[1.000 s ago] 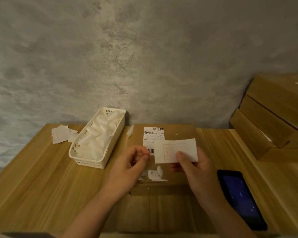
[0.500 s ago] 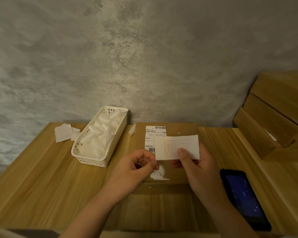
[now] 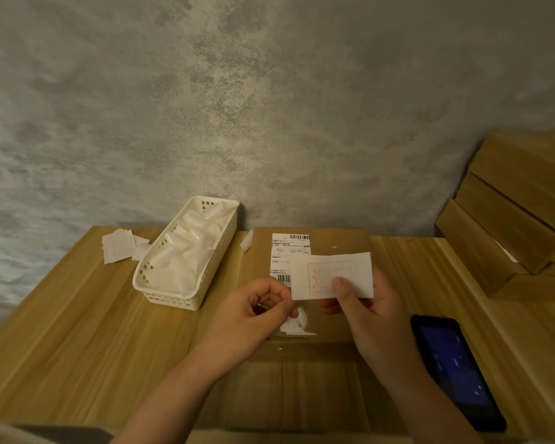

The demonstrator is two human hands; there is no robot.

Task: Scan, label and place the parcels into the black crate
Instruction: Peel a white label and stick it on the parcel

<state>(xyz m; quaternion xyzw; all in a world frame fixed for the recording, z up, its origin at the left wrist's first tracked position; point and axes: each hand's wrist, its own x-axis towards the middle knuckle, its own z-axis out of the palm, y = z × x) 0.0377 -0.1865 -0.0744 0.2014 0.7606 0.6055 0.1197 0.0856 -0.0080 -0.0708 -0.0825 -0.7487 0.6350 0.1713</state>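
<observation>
While the right hand (image 3: 370, 318) pinches a white label (image 3: 332, 275) with a red stamp, the left hand (image 3: 253, 315) curls with fingertips pressed together at its left edge. Beneath lies a cardboard parcel (image 3: 314, 318) on the worktop (image 3: 77, 331), white basket (image 3: 186, 254) left, phone (image 3: 455, 370) right.

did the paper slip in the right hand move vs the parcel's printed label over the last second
Barely. The paper slip sits in the right hand over the lower right corner of the printed label, as it did before; the small frame shift looks like head motion.
</observation>
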